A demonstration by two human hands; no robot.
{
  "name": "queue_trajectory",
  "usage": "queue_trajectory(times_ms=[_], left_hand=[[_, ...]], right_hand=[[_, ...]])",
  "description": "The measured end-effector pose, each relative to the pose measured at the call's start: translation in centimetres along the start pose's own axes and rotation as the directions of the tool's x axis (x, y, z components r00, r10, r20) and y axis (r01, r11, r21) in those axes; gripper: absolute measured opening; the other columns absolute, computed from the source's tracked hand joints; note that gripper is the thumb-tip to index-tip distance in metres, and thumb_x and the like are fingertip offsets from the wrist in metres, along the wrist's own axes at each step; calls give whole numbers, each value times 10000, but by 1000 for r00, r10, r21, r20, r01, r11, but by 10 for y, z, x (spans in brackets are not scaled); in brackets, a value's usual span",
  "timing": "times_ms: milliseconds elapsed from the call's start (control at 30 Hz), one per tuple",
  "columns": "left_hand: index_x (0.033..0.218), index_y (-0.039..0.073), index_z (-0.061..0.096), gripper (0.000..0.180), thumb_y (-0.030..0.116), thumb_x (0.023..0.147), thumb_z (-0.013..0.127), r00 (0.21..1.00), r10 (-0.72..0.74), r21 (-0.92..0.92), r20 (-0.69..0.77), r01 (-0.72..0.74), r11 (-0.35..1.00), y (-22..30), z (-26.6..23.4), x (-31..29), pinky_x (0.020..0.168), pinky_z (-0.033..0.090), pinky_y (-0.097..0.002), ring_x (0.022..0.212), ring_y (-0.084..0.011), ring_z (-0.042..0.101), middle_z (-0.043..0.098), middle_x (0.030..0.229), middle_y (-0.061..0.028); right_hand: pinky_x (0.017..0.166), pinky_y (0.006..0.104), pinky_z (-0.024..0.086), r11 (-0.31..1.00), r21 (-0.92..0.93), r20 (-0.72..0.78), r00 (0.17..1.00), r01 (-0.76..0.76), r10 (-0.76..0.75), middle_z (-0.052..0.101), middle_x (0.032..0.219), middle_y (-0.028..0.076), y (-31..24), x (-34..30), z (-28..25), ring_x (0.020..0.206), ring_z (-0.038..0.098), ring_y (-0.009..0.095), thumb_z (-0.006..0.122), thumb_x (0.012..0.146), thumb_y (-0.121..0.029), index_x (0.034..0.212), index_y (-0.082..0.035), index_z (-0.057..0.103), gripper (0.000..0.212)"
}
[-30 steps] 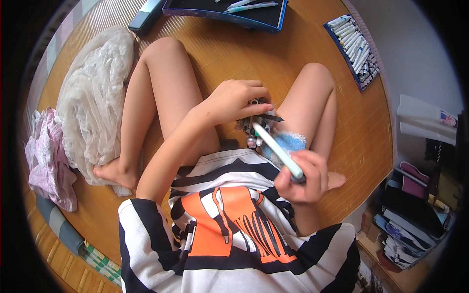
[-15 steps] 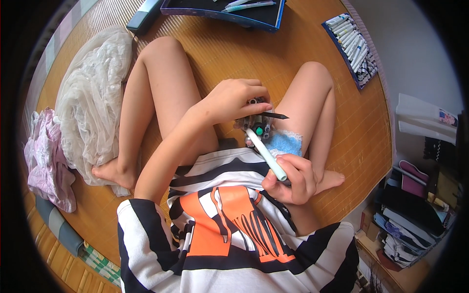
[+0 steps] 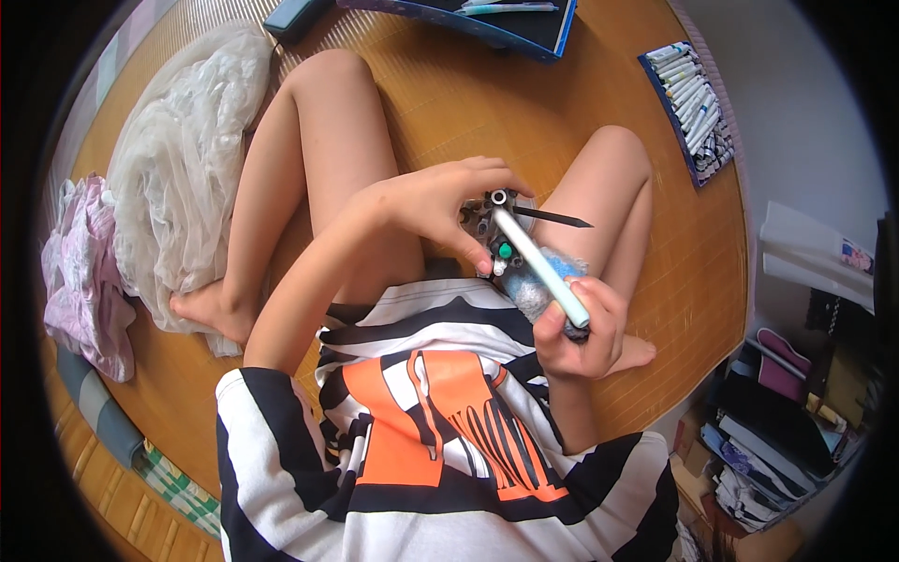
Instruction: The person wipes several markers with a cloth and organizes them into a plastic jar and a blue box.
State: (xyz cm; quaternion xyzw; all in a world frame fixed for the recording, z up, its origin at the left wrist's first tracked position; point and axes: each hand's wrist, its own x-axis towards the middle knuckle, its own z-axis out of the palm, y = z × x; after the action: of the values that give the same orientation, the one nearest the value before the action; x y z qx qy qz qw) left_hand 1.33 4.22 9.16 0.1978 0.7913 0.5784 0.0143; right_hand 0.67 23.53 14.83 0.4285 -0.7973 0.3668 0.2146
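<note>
My left hand [image 3: 440, 208] curls round an upright cluster of pens [image 3: 485, 228], seen end-on, apparently in a see-through holder. A green pen end [image 3: 506, 251] shows among them. A black pencil-like stick [image 3: 557, 217] juts from the cluster toward the right. Pinched at its near end by my right hand [image 3: 588, 339] is a slim white and pale-green pen [image 3: 543, 270], its far end against the cluster. Something dark sits under that near end, mostly hidden by the fingers. Beneath the pen lies a fluffy blue and white piece [image 3: 565, 265], partly covered.
A blue tray [image 3: 468, 25] with a few pens lies ahead, and a blue box of white markers [image 3: 691, 108] far right. White sheer cloth [image 3: 183, 169] and pink cloth [image 3: 84, 281] lie left. Cluttered shelves [image 3: 777, 412] stand right. My bent legs flank the mat [image 3: 449, 112].
My right hand has moved right with the pen. The left hand's grip has spread wider round the pen cluster, exposing more of it and the black stick. The whole view has shifted slightly.
</note>
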Motion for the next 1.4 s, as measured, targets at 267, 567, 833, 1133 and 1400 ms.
queue_trajectory(times_ms=[267, 567, 833, 1133, 1400], left_hand=[[980, 44, 449, 414, 157, 615, 607, 999, -11, 68, -40, 14, 998, -3, 3, 0, 678, 393, -313, 805, -260, 476, 482, 868, -108], [893, 65, 509, 330, 220, 620, 612, 999, -21, 125, -48, 27, 992, -4, 1, 5, 593, 404, -295, 706, -241, 511, 526, 783, -71], [837, 55, 542, 278, 229, 631, 609, 988, 17, 52, -152, -10, 999, -14, 3, 5, 594, 410, -270, 685, -220, 524, 546, 754, -67], [848, 29, 533, 225, 208, 713, 537, 981, 8, -44, -195, -17, 999, -22, 11, 2, 666, 389, -273, 748, -200, 504, 538, 794, -89], [1131, 18, 300, 569, 384, 721, 447, 880, -257, -424, -398, 72, 903, -4, 27, -16, 911, 185, -324, 1097, -194, 287, 343, 1154, -108]], right_hand=[[443, 243, 411, 999, -12, -91, 995, -44, 43, 502, 671, 148, 9, 0, -12, 480, 510, 190, 492, 648, -176, 720, 17, 488, 206], [482, 246, 438, 999, 3, 89, 995, 47, -47, 523, 673, 103, 5, 5, -11, 549, 524, 187, 582, 601, -94, 781, -2, 516, 213], [496, 274, 433, 971, 128, 237, 957, -202, 168, 523, 687, 74, 26, 13, 30, 564, 530, 213, 586, 577, -27, 736, -32, 531, 168], [514, 289, 431, 942, 213, 278, 941, -259, 195, 519, 713, 73, 26, -1, 55, 585, 531, 233, 590, 604, -58, 762, -20, 532, 172], [518, 304, 402, 910, 52, 500, 799, -412, 333, 514, 698, 99, 21, 14, 47, 603, 515, 262, 565, 655, -89, 748, -12, 534, 125]])
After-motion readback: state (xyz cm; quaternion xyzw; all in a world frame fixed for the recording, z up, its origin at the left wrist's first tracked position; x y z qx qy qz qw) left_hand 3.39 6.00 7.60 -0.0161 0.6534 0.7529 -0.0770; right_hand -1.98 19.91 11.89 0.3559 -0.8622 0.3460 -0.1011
